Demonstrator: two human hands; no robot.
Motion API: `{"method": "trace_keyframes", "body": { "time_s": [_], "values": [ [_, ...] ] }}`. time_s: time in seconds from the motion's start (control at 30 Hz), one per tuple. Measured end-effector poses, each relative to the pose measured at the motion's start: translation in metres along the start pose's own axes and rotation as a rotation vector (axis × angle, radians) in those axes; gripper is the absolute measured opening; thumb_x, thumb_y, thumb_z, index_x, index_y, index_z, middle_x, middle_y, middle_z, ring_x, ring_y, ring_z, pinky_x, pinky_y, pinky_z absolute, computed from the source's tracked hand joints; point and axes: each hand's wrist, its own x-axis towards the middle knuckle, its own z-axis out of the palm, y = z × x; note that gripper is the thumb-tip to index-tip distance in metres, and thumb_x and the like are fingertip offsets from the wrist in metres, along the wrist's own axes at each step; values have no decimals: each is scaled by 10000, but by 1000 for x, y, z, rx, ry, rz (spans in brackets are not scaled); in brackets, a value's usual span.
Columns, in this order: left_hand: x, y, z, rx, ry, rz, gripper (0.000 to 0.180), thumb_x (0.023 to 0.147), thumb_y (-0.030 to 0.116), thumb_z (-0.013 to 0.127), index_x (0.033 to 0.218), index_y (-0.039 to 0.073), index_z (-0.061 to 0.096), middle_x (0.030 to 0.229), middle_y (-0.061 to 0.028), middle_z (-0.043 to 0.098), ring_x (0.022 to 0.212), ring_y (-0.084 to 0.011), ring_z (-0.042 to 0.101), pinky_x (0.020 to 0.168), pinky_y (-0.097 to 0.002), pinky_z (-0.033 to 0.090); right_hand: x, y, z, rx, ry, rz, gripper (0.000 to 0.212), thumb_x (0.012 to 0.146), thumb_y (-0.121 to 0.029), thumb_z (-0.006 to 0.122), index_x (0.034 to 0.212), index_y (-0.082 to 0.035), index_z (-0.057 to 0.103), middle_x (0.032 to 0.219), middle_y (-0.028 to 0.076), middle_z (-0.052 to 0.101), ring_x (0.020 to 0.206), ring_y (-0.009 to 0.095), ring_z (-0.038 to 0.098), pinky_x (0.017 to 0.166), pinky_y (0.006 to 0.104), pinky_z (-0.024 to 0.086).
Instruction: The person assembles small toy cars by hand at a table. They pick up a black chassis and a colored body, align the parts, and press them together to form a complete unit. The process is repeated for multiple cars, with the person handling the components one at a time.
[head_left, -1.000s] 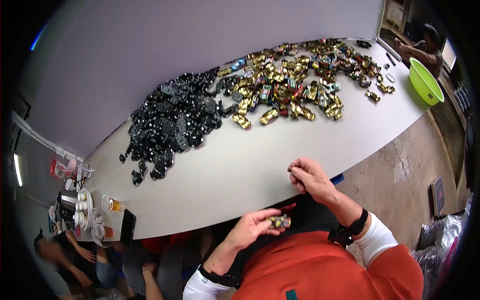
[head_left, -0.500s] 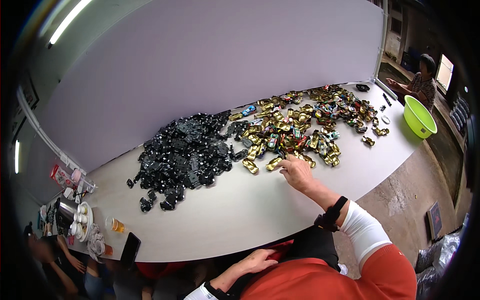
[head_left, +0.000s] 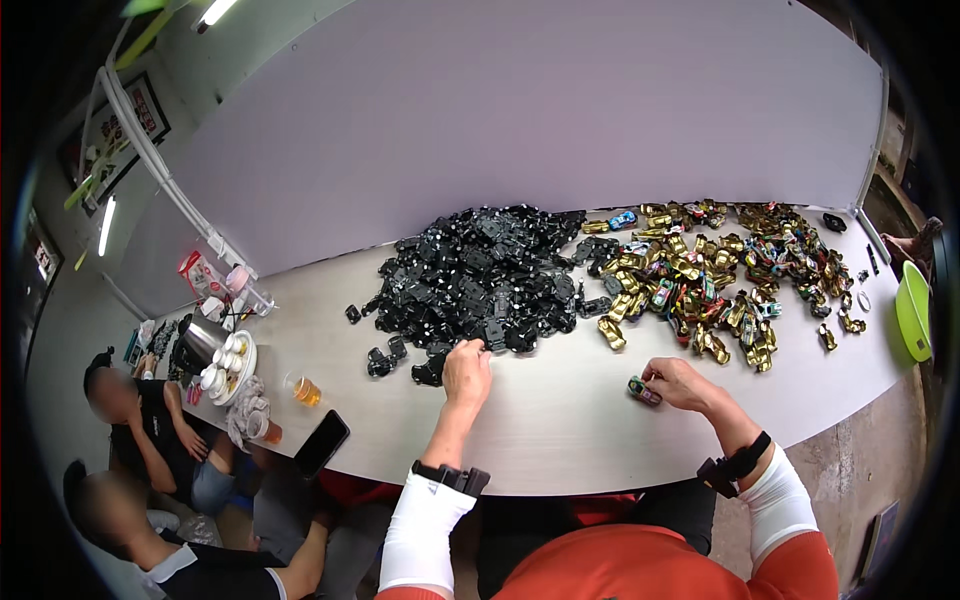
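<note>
My right hand [head_left: 680, 384] pinches a small multicoloured toy car body [head_left: 643, 391] just above the bare table front. At the near edge of a heap of black toy car chassis [head_left: 470, 285], my left hand [head_left: 467, 373] has its fingers curled down against the parts. Its fingertips are mostly hidden, so what they grip cannot be made out. To the right of the black heap spreads a pile of toy car bodies [head_left: 690, 260], many showing gold and others brightly coloured.
On the left stand a white tray with cups [head_left: 238, 375], a steel pot [head_left: 200, 338], a glass of amber drink [head_left: 304, 390] and a black phone [head_left: 322, 443]. A green basin [head_left: 911, 312] sits at the right end. Two people [head_left: 150, 440] sit at the left. A panel [head_left: 560, 110] rises behind the table.
My right hand has drawn back from the gold pile with a toy car body. My left hand has risen from my lap to the black heap. The view has swung left.
</note>
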Motion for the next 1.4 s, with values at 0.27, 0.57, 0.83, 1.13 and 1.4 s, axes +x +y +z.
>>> {"method": "trace_keyframes", "body": {
  "time_s": [0.27, 0.57, 0.83, 1.13, 1.4],
  "values": [
    [46, 30, 28, 225, -87, -301, 299, 721, 201, 725, 885, -4, 582, 1002, -199, 574, 907, -380, 594, 765, -432, 501, -7, 11, 9, -90, 181, -32, 197, 745, -89, 642, 925, -9, 640, 891, 188, 560, 823, 343, 570, 760, 373, 464],
    [0, 17, 32, -28, -87, 71, 146, 697, 29, 692, 795, -11, 591, 811, -132, 523, 802, -323, 583, 659, -391, 486, -34, 13, 3, 88, 417, -43, 125, 762, -36, 620, 876, 8, 648, 802, 149, 586, 738, 290, 581, 671, 353, 466],
    [-19, 16, 24, -1566, -423, -629, 67, 860, 28, 561, 918, 45, 589, 804, -68, 631, 534, -90, 519, 423, -173, 346, -32, -34, 38, 385, 320, -172, 133, 772, -85, 657, 865, 10, 649, 770, 142, 622, 659, 219, 593, 613, 319, 475],
    [-49, 67, 49, -1606, -403, -625, 168, 851, 15, 575, 1018, 2, 566, 846, -58, 617, 641, -122, 583, 488, -212, 459, 23, -78, 97, 424, 588, -232, 150, 720, -62, 666, 761, 20, 546, 691, 162, 575, 606, 280, 575, 550, 369, 463],
    [-78, 75, 48, -1584, -183, -616, 242, 837, 13, 604, 1068, -44, 558, 889, -89, 628, 687, -110, 568, 541, -223, 465, 6, -73, 111, 263, 443, -391, 184, 720, -77, 650, 870, -5, 572, 827, 164, 558, 742, 350, 586, 651, 408, 489]
  ]
}}
